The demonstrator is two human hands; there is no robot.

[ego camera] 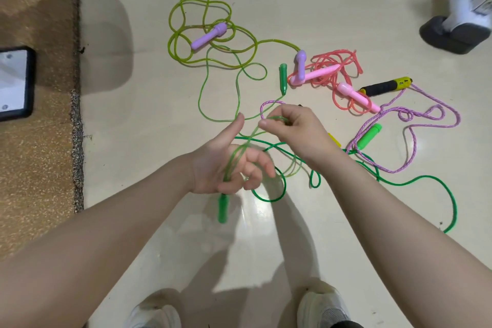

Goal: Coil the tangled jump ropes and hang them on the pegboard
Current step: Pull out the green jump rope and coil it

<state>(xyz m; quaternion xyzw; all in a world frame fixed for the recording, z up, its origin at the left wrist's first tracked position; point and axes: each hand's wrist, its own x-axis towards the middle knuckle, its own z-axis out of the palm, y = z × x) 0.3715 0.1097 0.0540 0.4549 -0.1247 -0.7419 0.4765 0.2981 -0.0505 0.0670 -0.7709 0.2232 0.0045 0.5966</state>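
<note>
Several jump ropes lie tangled on the pale floor. My left hand (226, 165) is palm up, thumb raised, with strands of the clear green rope (202, 93) looped across it; its green handle (223, 208) hangs just below the fingers. My right hand (290, 128) pinches a loop of that same rope a little above and to the right. The rope's other green handle (283, 78) lies on the floor beyond. A yellow-green rope (186, 34) with purple handles (209, 35) lies farther back, a pink rope (335, 80) to its right, and a purple braided rope (426, 117) with a black-yellow handle (386, 86) at the far right. A dark green cord (415, 184) runs under my right arm.
A brown rug (37, 114) covers the floor on the left, with a black-framed tablet (13, 82) on it. Another person's shoe and leg (452, 34) stand at the top right. My own shoes (322, 306) are at the bottom edge.
</note>
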